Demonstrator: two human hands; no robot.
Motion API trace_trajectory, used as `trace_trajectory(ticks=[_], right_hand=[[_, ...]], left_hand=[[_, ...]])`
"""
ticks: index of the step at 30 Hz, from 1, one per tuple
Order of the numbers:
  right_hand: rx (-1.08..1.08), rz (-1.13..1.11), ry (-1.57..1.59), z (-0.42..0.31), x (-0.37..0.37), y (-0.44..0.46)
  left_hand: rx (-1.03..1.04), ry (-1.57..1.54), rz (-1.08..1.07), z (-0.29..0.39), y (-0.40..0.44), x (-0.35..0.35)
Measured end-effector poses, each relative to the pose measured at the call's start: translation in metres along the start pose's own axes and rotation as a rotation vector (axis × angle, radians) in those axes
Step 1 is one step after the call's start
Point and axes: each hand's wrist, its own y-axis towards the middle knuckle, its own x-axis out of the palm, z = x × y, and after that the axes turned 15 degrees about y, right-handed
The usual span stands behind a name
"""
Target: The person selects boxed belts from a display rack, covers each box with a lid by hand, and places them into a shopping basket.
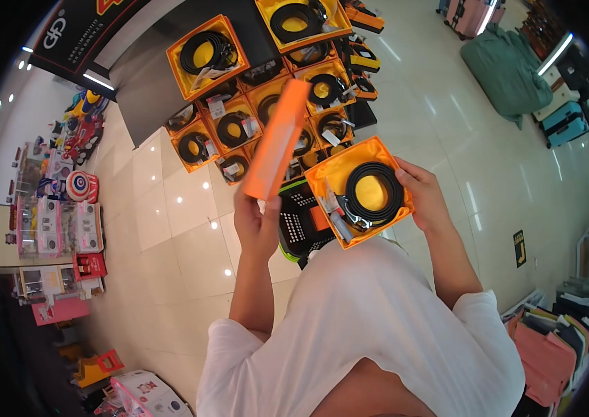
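Note:
My left hand [257, 226] is closed on the lower end of an orange box lid [279, 142], which is raised on a slant and slightly blurred. In my right hand [421, 194] is the right edge of an open orange box [322, 182]. Inside that box, a coiled black belt [396, 198] with a silver buckle lies on yellow cloth, beside tags at its left. Beyond my hands, several similar boxes with coiled belts cover a display, one of them an orange box [177, 61] at the upper left.
A black basket with a green rim [287, 254] is below the display, partly behind the held box. Toys and machines [47, 226] line the left side. Suitcases [564, 125] and a green covered bundle [506, 69] stand at the upper right, folded bags [544, 358] at the lower right.

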Motion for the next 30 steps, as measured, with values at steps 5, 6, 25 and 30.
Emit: trace_trajectory(ticks=[5,6,25,30], right_hand=[[0.048,0.015,0.028,0.005,-0.003,0.003],[0.055,0.039,-0.014,0.005,-0.004,0.003],[0.038,-0.035,0.215,0.004,-0.004,-0.002],[0.074,-0.047,0.168,0.012,-0.004,-0.006]], left_hand=[[0.626,0.625,-0.214,0.033,0.011,0.001],[0.721,0.672,-0.26,0.034,0.009,0.003],[0.118,-0.208,-0.264,0.021,-0.015,0.033],[-0.473,-0.468,-0.262,0.014,-0.029,0.048]])
